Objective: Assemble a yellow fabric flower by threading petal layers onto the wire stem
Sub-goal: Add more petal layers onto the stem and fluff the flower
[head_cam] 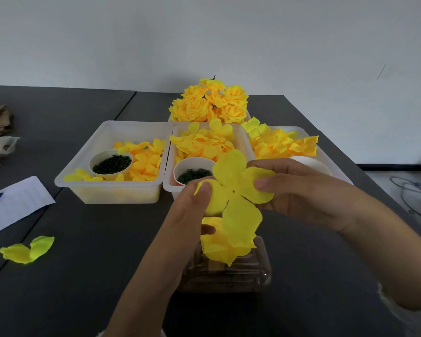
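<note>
Holding a four-lobed yellow fabric petal layer up, left hand and right hand each pinching a lobe. Next, I'd guess: centre hole onto the stem, which I can't see.

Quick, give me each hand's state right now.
Left hand: thumb and fingers pinch the yellow petal layer at its left petal.
Right hand: thumb and fingers pinch the same petal layer at its right petal.

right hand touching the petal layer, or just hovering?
Touching. The head view shows the right hand's thumb lying on a lobe of the petal layer, pinching it; the left hand pinches the opposite lobe.
</note>
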Demonstrator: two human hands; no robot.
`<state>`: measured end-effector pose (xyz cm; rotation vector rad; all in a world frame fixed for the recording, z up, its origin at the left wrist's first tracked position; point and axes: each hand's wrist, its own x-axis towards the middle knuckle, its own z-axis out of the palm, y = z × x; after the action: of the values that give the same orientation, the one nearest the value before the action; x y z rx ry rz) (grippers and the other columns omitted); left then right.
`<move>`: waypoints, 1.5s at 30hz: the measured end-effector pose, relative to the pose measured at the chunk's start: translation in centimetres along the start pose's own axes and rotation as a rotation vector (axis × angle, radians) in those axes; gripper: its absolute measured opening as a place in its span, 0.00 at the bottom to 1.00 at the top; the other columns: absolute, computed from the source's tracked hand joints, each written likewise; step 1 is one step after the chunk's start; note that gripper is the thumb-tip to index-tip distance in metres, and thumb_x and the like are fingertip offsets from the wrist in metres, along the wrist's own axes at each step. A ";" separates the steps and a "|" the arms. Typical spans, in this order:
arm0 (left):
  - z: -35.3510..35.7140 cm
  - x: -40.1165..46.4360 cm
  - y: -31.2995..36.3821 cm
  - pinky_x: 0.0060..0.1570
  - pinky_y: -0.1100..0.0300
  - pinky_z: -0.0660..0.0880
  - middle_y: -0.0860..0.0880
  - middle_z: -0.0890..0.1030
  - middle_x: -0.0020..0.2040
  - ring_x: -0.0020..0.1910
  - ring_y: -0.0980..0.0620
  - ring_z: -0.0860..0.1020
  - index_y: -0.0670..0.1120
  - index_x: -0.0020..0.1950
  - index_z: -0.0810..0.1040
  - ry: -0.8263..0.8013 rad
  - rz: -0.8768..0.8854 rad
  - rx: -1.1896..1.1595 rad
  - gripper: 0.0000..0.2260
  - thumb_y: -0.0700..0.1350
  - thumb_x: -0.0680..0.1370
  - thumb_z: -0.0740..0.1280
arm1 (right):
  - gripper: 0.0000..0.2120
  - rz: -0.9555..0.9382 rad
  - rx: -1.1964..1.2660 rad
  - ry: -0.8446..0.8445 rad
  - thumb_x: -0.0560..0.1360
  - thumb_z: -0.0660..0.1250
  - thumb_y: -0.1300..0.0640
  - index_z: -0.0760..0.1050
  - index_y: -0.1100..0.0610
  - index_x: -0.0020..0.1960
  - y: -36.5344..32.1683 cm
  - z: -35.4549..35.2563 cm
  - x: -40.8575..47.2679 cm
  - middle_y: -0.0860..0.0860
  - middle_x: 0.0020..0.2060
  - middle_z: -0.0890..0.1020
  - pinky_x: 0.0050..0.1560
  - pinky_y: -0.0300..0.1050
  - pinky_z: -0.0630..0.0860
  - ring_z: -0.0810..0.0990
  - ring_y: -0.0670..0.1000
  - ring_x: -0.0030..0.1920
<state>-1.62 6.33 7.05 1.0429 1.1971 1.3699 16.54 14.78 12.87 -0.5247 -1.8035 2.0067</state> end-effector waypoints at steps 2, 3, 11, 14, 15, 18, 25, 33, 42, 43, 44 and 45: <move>-0.1 -0.1 0.0 0.55 0.48 0.79 0.54 0.84 0.54 0.56 0.51 0.82 0.67 0.50 0.81 -0.009 0.011 -0.061 0.13 0.66 0.69 0.64 | 0.12 0.000 0.007 -0.051 0.74 0.63 0.59 0.82 0.55 0.53 -0.3 0.3 0.0 0.51 0.50 0.83 0.56 0.47 0.78 0.81 0.51 0.52; -0.2 -0.3 0.1 0.54 0.51 0.79 0.54 0.84 0.55 0.55 0.52 0.82 0.66 0.51 0.82 -0.025 0.011 -0.089 0.15 0.66 0.68 0.67 | 0.11 0.003 0.001 -0.063 0.75 0.63 0.59 0.82 0.55 0.53 -0.3 0.4 0.0 0.50 0.49 0.83 0.55 0.46 0.77 0.81 0.50 0.52; -0.7 -1.4 1.0 0.45 0.62 0.80 0.49 0.85 0.50 0.49 0.51 0.84 0.57 0.50 0.85 -0.098 0.109 -0.061 0.13 0.57 0.69 0.67 | 0.10 0.009 -0.121 -0.020 0.76 0.67 0.58 0.80 0.58 0.55 0.7 0.9 0.1 0.57 0.52 0.79 0.61 0.75 0.63 0.73 0.63 0.55; -0.6 -1.7 1.3 0.47 0.55 0.82 0.46 0.85 0.48 0.48 0.46 0.83 0.53 0.49 0.84 -0.080 0.112 -0.033 0.15 0.59 0.68 0.67 | 0.14 0.045 -0.106 -0.048 0.76 0.64 0.57 0.77 0.63 0.57 1.0 1.3 0.2 0.57 0.50 0.79 0.52 0.66 0.70 0.74 0.61 0.49; -0.6 -1.8 1.3 0.48 0.52 0.82 0.46 0.85 0.48 0.48 0.45 0.83 0.53 0.49 0.84 -0.079 0.109 -0.025 0.14 0.59 0.68 0.69 | 0.12 0.051 -0.107 -0.058 0.76 0.65 0.56 0.78 0.62 0.56 1.1 1.5 0.2 0.56 0.48 0.79 0.48 0.57 0.73 0.75 0.59 0.46; -0.7 -1.9 1.4 0.48 0.52 0.80 0.46 0.85 0.46 0.45 0.47 0.83 0.52 0.48 0.85 -0.087 0.062 -0.093 0.12 0.56 0.71 0.70 | 0.06 0.050 -0.065 -0.070 0.76 0.66 0.57 0.79 0.56 0.52 1.3 2.0 0.3 0.51 0.43 0.79 0.42 0.42 0.74 0.75 0.50 0.41; -0.6 -2.1 1.5 0.43 0.53 0.83 0.47 0.86 0.42 0.40 0.50 0.84 0.53 0.41 0.87 -0.124 0.013 -0.385 0.08 0.51 0.69 0.68 | 0.11 0.043 -0.100 -0.005 0.74 0.65 0.54 0.80 0.59 0.52 2.2 2.2 0.3 0.56 0.44 0.77 0.39 0.41 0.73 0.73 0.52 0.38; -1.2 -1.4 1.3 0.48 0.48 0.81 0.45 0.85 0.54 0.50 0.46 0.84 0.52 0.46 0.87 -0.109 -0.094 -0.552 0.13 0.52 0.68 0.66 | 0.22 0.047 -0.122 0.061 0.74 0.66 0.52 0.73 0.70 0.57 2.2 1.8 1.0 0.59 0.43 0.76 0.38 0.41 0.72 0.74 0.50 0.37; -1.3 -0.5 1.1 0.51 0.42 0.79 0.47 0.85 0.51 0.52 0.43 0.82 0.56 0.47 0.85 0.200 -0.023 -0.227 0.19 0.59 0.59 0.71 | 0.22 -0.019 -0.282 0.176 0.79 0.54 0.40 0.80 0.54 0.45 1.4 2.3 2.6 0.61 0.39 0.79 0.32 0.41 0.68 0.70 0.53 0.33; -1.4 -0.4 1.0 0.48 0.44 0.80 0.48 0.85 0.49 0.50 0.45 0.83 0.58 0.46 0.85 0.212 -0.031 -0.216 0.15 0.57 0.61 0.71 | 0.23 -0.025 -0.345 0.197 0.80 0.53 0.40 0.79 0.55 0.45 1.4 2.3 2.6 0.63 0.40 0.79 0.32 0.41 0.69 0.70 0.52 0.32; -1.5 -0.1 0.6 0.45 0.47 0.81 0.50 0.86 0.48 0.48 0.47 0.84 0.58 0.46 0.85 0.209 -0.033 -0.203 0.10 0.55 0.66 0.71 | 0.23 -0.034 -0.420 0.219 0.81 0.53 0.42 0.78 0.56 0.45 1.5 2.3 2.6 0.63 0.39 0.79 0.32 0.40 0.69 0.71 0.50 0.31; -1.5 0.1 0.5 0.43 0.50 0.80 0.51 0.86 0.47 0.47 0.49 0.84 0.59 0.46 0.85 0.206 -0.032 -0.191 0.06 0.51 0.72 0.69 | 0.22 -0.045 -0.487 0.238 0.82 0.53 0.45 0.77 0.58 0.45 1.6 2.4 2.7 0.60 0.36 0.79 0.31 0.39 0.70 0.71 0.48 0.30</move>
<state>-3.17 6.19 7.31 0.7596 1.1986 1.5615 12.94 14.00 11.50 -0.8152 -2.1228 1.3959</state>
